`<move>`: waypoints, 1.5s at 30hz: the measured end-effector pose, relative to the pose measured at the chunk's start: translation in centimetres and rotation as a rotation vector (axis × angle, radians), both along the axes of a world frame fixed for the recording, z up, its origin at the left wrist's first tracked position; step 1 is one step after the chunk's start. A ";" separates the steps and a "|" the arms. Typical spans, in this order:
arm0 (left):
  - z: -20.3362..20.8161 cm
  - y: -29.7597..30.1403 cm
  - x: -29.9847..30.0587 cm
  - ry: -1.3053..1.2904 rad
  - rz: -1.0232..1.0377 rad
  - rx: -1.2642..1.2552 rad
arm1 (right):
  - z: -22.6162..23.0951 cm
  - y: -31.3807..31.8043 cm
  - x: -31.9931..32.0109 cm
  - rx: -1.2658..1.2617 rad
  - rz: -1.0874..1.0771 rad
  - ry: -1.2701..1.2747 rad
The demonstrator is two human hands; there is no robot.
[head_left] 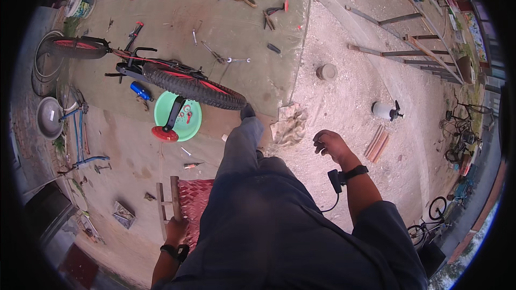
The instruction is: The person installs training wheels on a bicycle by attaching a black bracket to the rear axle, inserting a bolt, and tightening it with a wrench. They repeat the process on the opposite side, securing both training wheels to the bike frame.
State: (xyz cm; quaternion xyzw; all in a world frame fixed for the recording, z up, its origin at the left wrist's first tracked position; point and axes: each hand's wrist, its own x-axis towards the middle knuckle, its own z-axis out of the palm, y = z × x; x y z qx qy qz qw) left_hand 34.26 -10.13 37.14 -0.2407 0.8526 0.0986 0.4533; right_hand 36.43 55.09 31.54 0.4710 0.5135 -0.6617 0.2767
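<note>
the left hand (pixel 176 230) is wrapped around the wooden frame of a stool (pixel 194 196) with a red woven seat, though some of its fingers are hidden; the stool sits low on the person's left, just beside the leg and partly covered by the clothing. the right hand (pixel 332 146) is free, its fingers loosely bent over the pale ground, with nothing visible in it. the step in hand looks like steadying or shifting the stool, and a one-handed hold probably works best with the palm firmly around the solid rail rather than the weave, and the wrist straight so the frame does not twist. before any weight goes on it, it is worth checking that the legs stand level, since i cannot see how they meet the floor. the small spanner (pixel 186 151) and the orange-handled tool (pixel 192 165) lie near its front edge, so lifting the frame would be safer than dragging it. the green basin (pixel 161 108), holding small red parts, and the bicycle (pixel 185 87) are close ahead, so the feet should be placed with care; the free hand could help with balance.
</note>
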 end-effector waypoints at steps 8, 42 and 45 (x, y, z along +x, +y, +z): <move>-1.5 4.9 2.0 -0.061 0.226 0.129 | -0.3 2.1 -8.4 0.008 0.867 -0.101; 3.0 43.4 2.7 -0.180 0.593 0.121 | -5.0 20.9 -31.2 -0.237 1.808 0.109; 1.3 41.9 2.5 -0.250 0.519 0.200 | -4.6 18.2 -33.3 -0.227 1.907 0.117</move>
